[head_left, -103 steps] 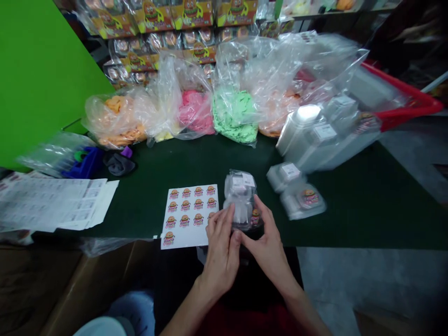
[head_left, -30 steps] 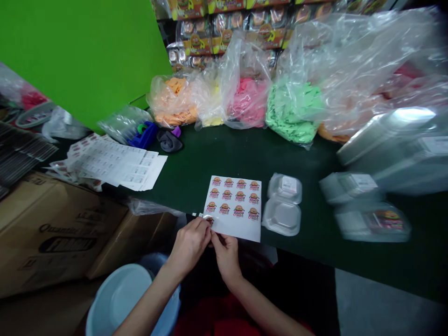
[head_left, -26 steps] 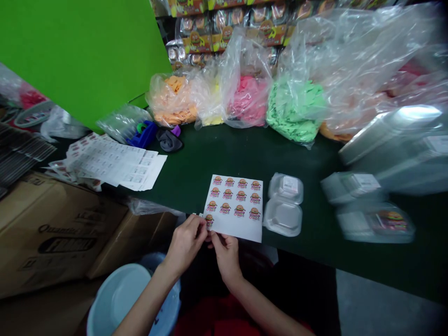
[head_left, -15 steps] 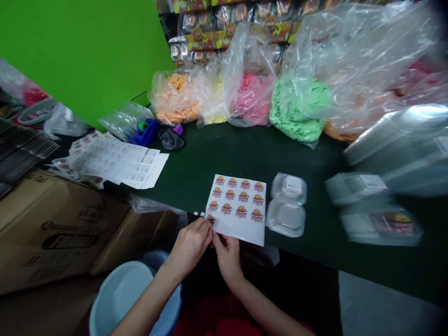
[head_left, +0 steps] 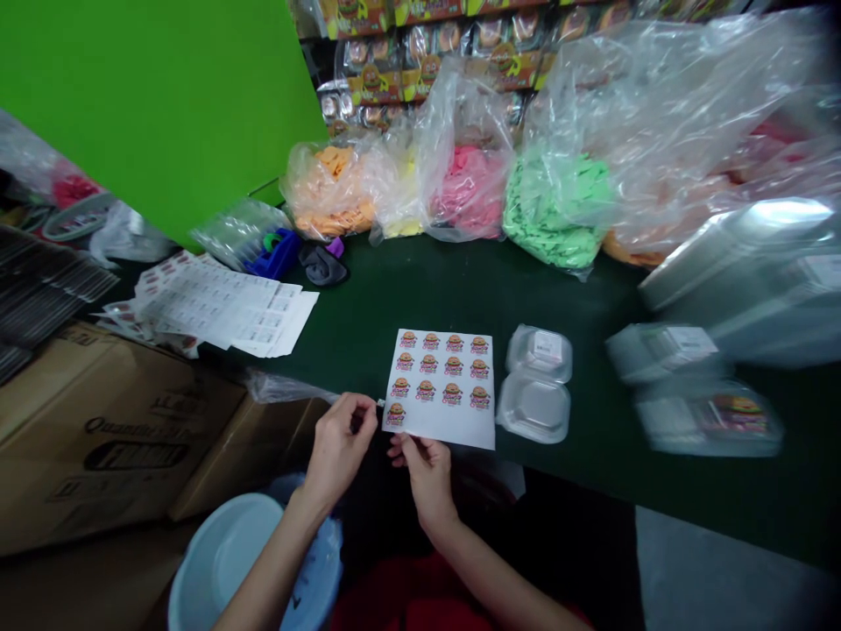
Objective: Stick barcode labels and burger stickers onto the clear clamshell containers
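A white sheet of burger stickers [head_left: 460, 427] lies over the table's front edge, with rows of stickers on its upper part and a bare strip at lower right. My right hand [head_left: 427, 478] pinches the sheet's lower left edge between thumb and fingers. Just left of the sheet, apart from it, my left hand [head_left: 338, 447] has thumb and forefinger closed together; whatever is between them is too small to make out. A clear hinged plastic box [head_left: 535, 407] lies opened beside the sheet, a barcode label on its upper half.
Blurred clear boxes [head_left: 713, 421] stand at the right. Bags of orange, yellow, pink and green pieces [head_left: 558, 210] line the back. Label sheets [head_left: 263, 320] and a blue tape dispenser [head_left: 272, 254] lie left. Below are cartons [head_left: 124, 438] and a light blue basin [head_left: 223, 543].
My left hand has drawn back left from the sheet's lower left corner, uncovering the burger sticker there. My right hand stays at the lower edge, and the sheet has shifted slightly.
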{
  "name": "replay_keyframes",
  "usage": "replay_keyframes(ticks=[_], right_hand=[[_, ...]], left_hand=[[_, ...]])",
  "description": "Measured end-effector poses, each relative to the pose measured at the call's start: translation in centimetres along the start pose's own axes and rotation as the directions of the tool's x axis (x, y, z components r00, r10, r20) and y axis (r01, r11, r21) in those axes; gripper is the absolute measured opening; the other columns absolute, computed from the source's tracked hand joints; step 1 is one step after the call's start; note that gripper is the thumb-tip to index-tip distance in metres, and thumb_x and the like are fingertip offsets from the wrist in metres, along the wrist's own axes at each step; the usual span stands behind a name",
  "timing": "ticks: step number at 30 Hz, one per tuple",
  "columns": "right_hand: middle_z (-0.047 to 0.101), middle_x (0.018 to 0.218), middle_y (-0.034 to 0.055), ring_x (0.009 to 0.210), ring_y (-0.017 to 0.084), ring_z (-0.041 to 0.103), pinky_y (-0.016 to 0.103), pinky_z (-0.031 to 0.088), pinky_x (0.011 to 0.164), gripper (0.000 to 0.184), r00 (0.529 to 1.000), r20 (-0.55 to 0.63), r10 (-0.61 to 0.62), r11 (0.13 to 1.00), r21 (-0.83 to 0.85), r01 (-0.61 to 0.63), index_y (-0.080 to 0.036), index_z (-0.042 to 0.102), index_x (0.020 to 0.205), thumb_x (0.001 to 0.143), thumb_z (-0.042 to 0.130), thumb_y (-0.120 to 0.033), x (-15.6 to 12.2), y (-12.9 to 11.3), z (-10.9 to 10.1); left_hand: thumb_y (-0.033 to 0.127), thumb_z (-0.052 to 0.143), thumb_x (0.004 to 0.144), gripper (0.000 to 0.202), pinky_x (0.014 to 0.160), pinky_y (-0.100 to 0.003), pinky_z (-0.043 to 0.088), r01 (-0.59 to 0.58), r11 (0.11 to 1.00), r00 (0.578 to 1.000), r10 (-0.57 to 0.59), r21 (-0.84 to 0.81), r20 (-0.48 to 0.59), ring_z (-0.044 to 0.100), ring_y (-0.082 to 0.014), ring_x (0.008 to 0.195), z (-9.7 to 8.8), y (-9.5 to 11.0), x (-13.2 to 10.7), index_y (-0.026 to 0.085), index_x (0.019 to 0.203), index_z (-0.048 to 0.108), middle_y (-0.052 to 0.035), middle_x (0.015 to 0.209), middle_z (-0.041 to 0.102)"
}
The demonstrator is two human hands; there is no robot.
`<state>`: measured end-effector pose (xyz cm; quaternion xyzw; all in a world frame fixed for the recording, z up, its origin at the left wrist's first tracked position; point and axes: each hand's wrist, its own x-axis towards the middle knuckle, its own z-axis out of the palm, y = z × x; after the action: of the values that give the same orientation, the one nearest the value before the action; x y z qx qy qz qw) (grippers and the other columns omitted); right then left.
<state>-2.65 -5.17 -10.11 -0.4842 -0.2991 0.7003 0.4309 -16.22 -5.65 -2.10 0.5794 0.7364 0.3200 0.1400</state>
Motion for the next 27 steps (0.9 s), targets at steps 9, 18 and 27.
replay_keyframes(ticks=[9,18,27], right_hand=[[0.080,0.076,0.0053,0.063,0.018,0.066,0.029,0.058,0.061,0.032,0.998,0.046,-0.032,0.999,-0.021,0.033,-0.016,0.084,0.087,0.086,0.078,-0.048,-0.2,-0.6,-0.1],[0.081,0.079,0.0076,0.063,0.018,0.069,0.028,0.058,0.060,0.036,1.000,0.012,0.009,1.000,0.022,-0.009,-0.015,0.083,0.090,0.085,0.079,-0.050,-0.1,0.2,0.0],[0.071,0.068,0.0024,0.057,0.014,0.059,0.024,0.049,0.051,0.041,0.999,-0.009,0.051,0.995,0.089,-0.050,-0.016,0.079,0.082,0.085,0.077,-0.057,-0.2,-0.7,0.6]], left_hand=[[0.016,0.056,0.103,0.015,0.081,-0.037,0.056,-0.443,0.834,0.894,0.382,0.330,0.235,0.074,-0.0243,0.088,1.4,-0.1,-0.9,0.017,0.105,0.071,-0.0087,0.102,0.078],[0.019,0.059,0.103,0.009,0.079,-0.030,0.056,-0.280,0.933,0.955,0.247,0.225,0.164,0.073,-0.0193,0.087,0.8,-0.3,-0.5,0.020,0.101,0.068,-0.0050,0.100,0.076],[0.019,0.059,0.104,0.012,0.086,-0.037,0.059,-0.345,0.892,0.933,0.294,0.291,0.207,0.074,-0.0243,0.095,1.3,0.1,-0.8,0.018,0.107,0.070,-0.0079,0.106,0.078]])
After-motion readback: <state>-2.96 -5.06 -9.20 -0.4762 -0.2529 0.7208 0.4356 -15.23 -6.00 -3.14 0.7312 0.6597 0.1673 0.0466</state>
